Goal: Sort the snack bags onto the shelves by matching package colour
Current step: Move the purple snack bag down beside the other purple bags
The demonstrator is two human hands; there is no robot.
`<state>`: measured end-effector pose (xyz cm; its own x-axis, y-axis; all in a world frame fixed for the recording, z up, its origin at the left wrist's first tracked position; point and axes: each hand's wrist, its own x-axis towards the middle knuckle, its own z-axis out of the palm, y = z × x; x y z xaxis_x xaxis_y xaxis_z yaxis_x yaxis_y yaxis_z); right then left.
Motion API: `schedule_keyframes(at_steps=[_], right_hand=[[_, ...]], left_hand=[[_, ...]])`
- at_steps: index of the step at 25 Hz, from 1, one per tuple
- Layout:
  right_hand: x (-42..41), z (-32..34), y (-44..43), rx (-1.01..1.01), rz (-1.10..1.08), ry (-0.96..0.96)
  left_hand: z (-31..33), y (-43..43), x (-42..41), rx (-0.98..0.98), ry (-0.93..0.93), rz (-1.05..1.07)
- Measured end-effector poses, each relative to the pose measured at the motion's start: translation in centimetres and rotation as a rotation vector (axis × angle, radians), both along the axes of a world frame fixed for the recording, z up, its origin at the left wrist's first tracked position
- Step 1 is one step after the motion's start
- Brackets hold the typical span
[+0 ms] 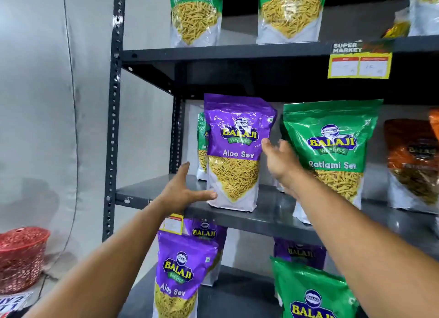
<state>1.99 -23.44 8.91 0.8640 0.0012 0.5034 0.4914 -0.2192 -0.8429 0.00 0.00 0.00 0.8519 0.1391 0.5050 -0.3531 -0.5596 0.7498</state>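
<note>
A purple Aloo Sev bag (235, 151) stands upright on the middle shelf (273, 213), in front of a partly hidden green bag (202, 137). My left hand (183, 192) is spread open at the purple bag's lower left corner, thumb touching its base. My right hand (280, 161) is open beside the bag's right edge, fingertips near it, slightly blurred. A green Ratlami Sev bag (332, 146) stands right of it. The top shelf holds two green bags (194, 13), (289, 11). Below are purple bags (183, 268), (299, 253) and a green bag (311, 291).
An orange bag (413, 161) stands at the middle shelf's right end. A yellow price tag (360, 65) hangs from the top shelf edge. The rack's perforated upright (114, 118) runs down the left. A red basket (21, 258) sits on the floor by the grey wall.
</note>
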Motion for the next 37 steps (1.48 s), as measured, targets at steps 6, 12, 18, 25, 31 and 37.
schedule_keyframes(at_steps=[6,12,18,25,31,37], right_hand=[[6.9,3.6,4.2,0.548,0.212,0.165],[10.2,5.4,5.4,0.604,0.431,0.194],[10.9,6.1,5.1,0.619,0.456,0.101],[5.7,6.4,5.1,0.579,0.558,-0.021],[-1.4,4.6,1.2,0.541,0.545,-0.026],[-6.5,-1.3,0.1,0.561,0.527,0.092]], left_hand=[[1.0,0.3,6.7,-0.299,-0.038,-0.559],[2.0,0.9,10.2,-0.521,0.038,-0.705],[3.2,0.7,10.4,-0.484,0.078,-0.681],[4.0,0.4,6.4,-0.428,-0.069,-0.503],[1.3,-3.6,-1.2,-0.480,-0.041,-0.511],[-4.7,-5.3,-7.2,-0.518,0.051,-0.530]])
